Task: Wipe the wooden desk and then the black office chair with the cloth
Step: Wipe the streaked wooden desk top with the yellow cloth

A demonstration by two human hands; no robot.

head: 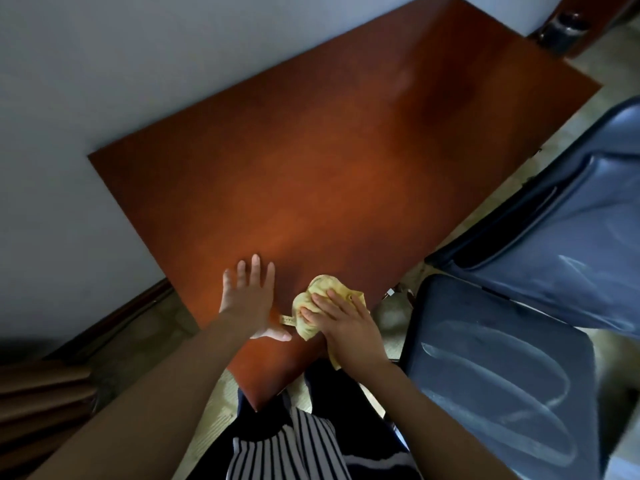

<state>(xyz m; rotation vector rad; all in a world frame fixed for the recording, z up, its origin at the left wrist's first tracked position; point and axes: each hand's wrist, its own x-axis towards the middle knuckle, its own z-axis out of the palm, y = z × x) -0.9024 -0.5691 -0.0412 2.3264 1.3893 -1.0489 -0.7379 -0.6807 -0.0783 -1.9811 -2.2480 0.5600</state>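
The reddish-brown wooden desk (329, 168) fills the middle of the head view, its near corner pointing at me. A crumpled yellow cloth (317, 296) lies on the desk near that corner. My right hand (341, 323) presses down on the cloth with fingers spread over it. My left hand (249, 299) rests flat on the desk just left of the cloth, fingers apart, holding nothing. The black office chair (502, 368) stands to the right of the desk, with pale dusty streaks on its seat and its backrest (571, 237) further right.
A grey wall (104, 81) runs along the desk's far and left sides. A dark object (564, 29) sits on the floor at the top right. Wooden furniture (38, 393) is at the lower left. My striped top and dark trousers show below the desk corner.
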